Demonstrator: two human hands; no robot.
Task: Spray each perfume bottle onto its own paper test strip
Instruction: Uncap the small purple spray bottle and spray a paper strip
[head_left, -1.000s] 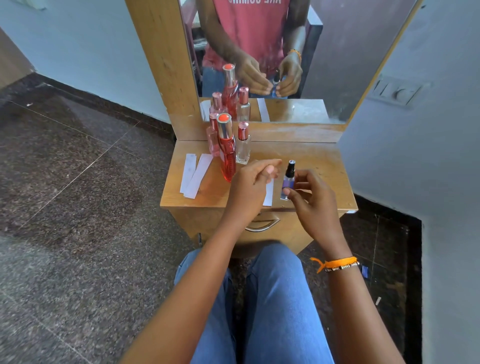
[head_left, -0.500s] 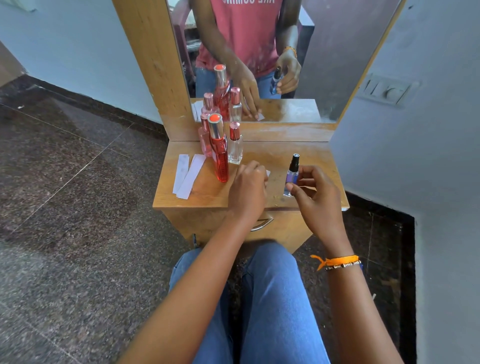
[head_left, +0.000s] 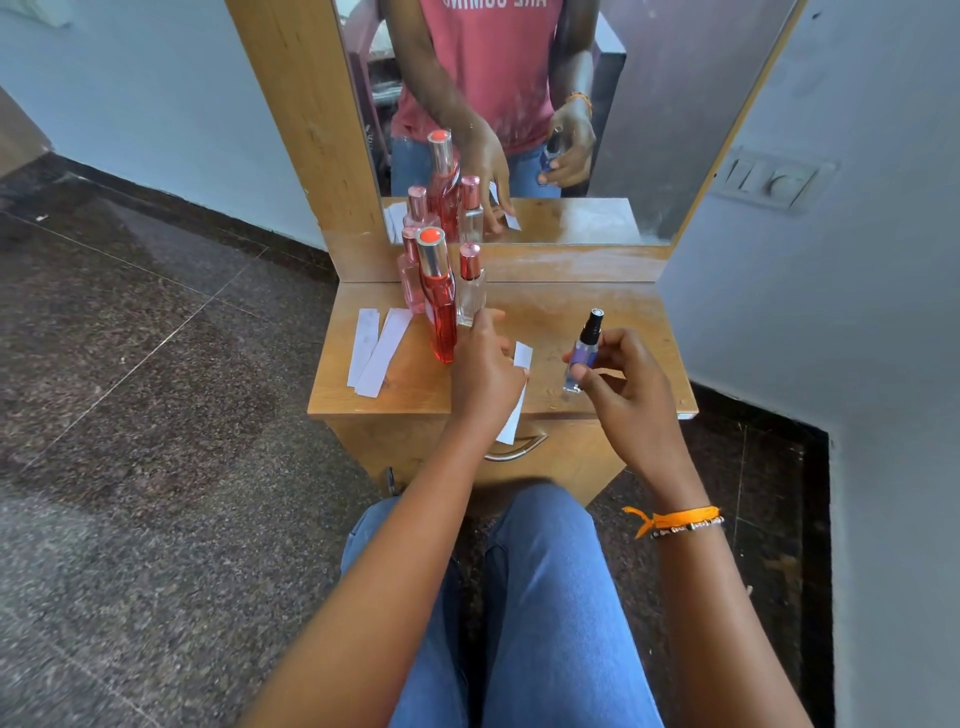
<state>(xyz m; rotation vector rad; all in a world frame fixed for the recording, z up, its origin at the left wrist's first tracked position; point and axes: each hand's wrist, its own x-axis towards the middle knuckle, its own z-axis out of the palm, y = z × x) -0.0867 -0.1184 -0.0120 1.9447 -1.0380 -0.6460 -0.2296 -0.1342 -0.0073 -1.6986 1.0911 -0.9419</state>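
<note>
My right hand (head_left: 626, 387) grips a small purple spray bottle (head_left: 583, 353) with a black nozzle, upright just above the right half of the wooden table (head_left: 561, 312). My left hand (head_left: 485, 374) holds a white paper strip (head_left: 522, 356) at the table's middle. The strip's lower end hangs past the front edge, and my fingers under the hand are hidden. A tall red bottle (head_left: 440, 317), a clear bottle with a pink cap (head_left: 471, 291) and a pink bottle (head_left: 410, 283) stand together at the back left. Two more strips (head_left: 376, 351) lie at the left.
A mirror (head_left: 649, 130) rises right behind the table and reflects the bottles and both hands. A drawer handle (head_left: 519, 451) sits below the front edge. A grey wall with a switch plate (head_left: 769, 179) is close on the right. My knees are under the table front.
My left hand came down onto the centre strip and drew it toward me, so its end now hangs over the edge. The purple bottle moved slightly right in my right hand.
</note>
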